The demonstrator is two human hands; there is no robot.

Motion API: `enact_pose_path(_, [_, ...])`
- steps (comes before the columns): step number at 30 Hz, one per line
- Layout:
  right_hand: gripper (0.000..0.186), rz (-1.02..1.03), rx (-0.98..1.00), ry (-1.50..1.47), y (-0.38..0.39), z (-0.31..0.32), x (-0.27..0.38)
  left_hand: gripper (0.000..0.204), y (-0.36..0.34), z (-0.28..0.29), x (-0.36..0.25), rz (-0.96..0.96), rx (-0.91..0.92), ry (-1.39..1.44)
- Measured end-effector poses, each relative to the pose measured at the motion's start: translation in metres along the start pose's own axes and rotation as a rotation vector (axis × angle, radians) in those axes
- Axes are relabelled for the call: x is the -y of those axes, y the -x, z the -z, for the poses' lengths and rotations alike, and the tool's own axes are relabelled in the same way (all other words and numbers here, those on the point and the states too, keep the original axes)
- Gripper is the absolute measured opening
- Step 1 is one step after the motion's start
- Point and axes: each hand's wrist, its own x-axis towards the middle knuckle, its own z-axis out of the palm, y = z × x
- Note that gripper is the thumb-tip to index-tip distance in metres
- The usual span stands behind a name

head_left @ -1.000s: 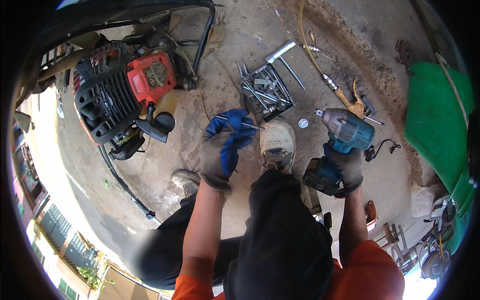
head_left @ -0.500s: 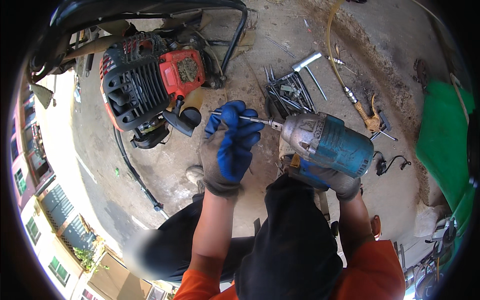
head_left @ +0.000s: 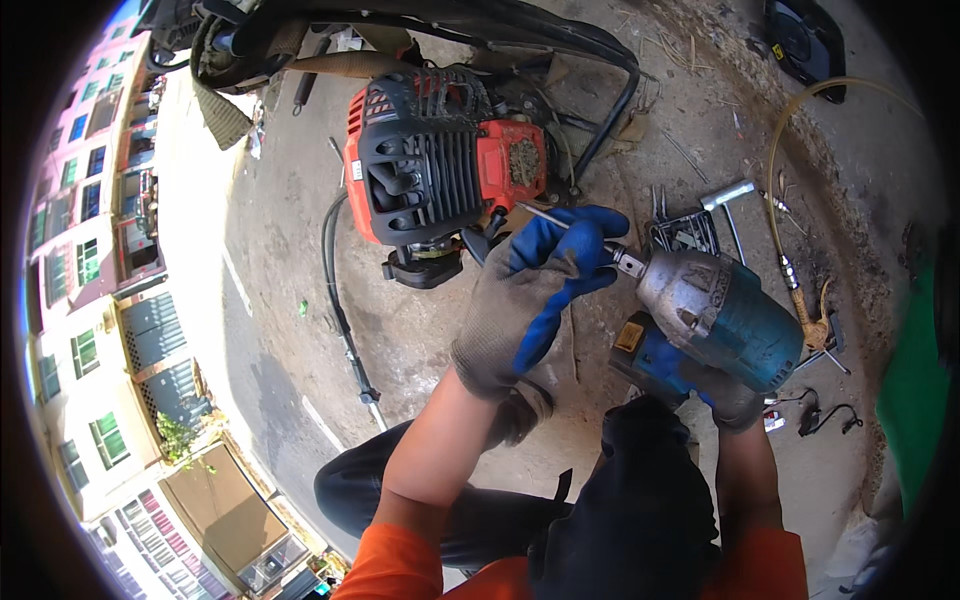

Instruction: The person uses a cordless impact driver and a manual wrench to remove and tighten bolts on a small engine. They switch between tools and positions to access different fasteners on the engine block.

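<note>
My right hand (head_left: 733, 396), in a grey and blue glove, grips the handle of a teal cordless impact wrench (head_left: 725, 310) with a scuffed metal nose. Its dark battery (head_left: 645, 352) hangs above my knee. My left hand (head_left: 525, 305), gloved alike, has its fingers closed around a long thin driver bit (head_left: 541, 214) that runs from the wrench's nose. The bit's tip points up-left, close to the lower edge of the red cover on a small engine (head_left: 425, 165). Whether the tip touches the engine I cannot tell.
Beyond the wrench lie a set of hex keys (head_left: 685, 236) and a T-shaped socket wrench (head_left: 728, 195). Right of them are a yellowish air hose (head_left: 773, 160) and an air blow gun (head_left: 817, 325). A black cable (head_left: 345, 325) runs along the ground at left; a green sheet (head_left: 915, 390) lies far right.
My view has shifted, so the engine appears further right. My hands have carried the wrench and bit toward the engine; the bit's tip is now beside the red cover.
</note>
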Motion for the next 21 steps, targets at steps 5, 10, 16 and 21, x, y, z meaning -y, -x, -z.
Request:
enact_pose_path(5, [0.045, 0.027, 0.046, 0.247, -0.052, -0.044, 0.014, 0.028, 0.005, 0.010, -0.110, -0.242, -0.309, -0.727])
enact_pose_path(10, [0.034, -0.107, 0.087, 0.274, -0.114, -0.092, 0.040, 0.066, -0.057, 0.072, -0.154, -0.426, -0.460, -1.257])
enact_pose_path(16, [0.038, -0.108, 0.134, 0.348, -0.152, -0.089, 0.037, 0.065, -0.088, 0.079, -0.144, -0.223, -0.291, -0.873])
enact_pose_path(21, [0.052, -0.146, 0.201, 0.146, -0.161, -0.091, 0.027, 0.064, -0.086, 0.081, -0.144, -0.261, -0.219, -0.802])
